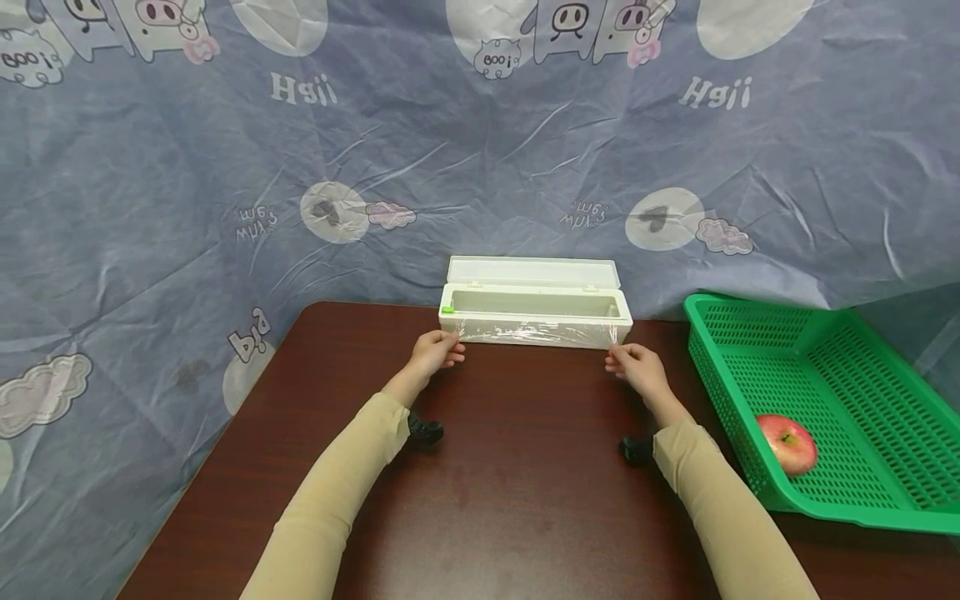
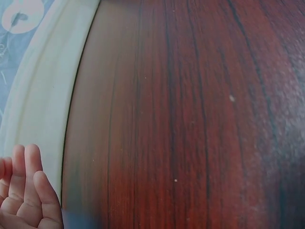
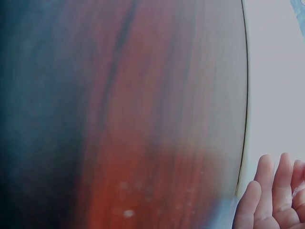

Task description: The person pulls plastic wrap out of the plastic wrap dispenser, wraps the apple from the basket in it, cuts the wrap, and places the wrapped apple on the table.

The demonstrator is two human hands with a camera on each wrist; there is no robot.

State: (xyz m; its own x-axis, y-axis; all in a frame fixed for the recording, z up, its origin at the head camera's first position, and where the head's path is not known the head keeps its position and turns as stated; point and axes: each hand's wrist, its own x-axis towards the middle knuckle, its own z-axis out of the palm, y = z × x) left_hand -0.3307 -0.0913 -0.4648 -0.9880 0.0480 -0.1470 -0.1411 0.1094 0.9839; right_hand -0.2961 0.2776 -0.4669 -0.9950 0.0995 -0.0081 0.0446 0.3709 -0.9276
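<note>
A long white cling-film dispenser box (image 1: 459,323) stands at the back of the table with its lid (image 1: 532,272) tipped up behind it. Clear cling film (image 1: 537,332) hangs across the box's front, gathered into creases at both ends. My left hand (image 1: 438,353) pinches the film's left corner, and my right hand (image 1: 636,367) pinches the right corner. Both hands are just in front of the box. In the left wrist view the other fingers (image 2: 29,179) are loosely bent beside the box. A bit of film shows at the right hand's fingers (image 3: 271,191) in the right wrist view.
A green slider (image 1: 447,310) sits at the box's left end. To the right, a green plastic basket (image 1: 720,417) holds a red apple (image 1: 787,445). The dark brown table (image 1: 510,483) meets a printed grey-blue cloth (image 1: 480,167) behind.
</note>
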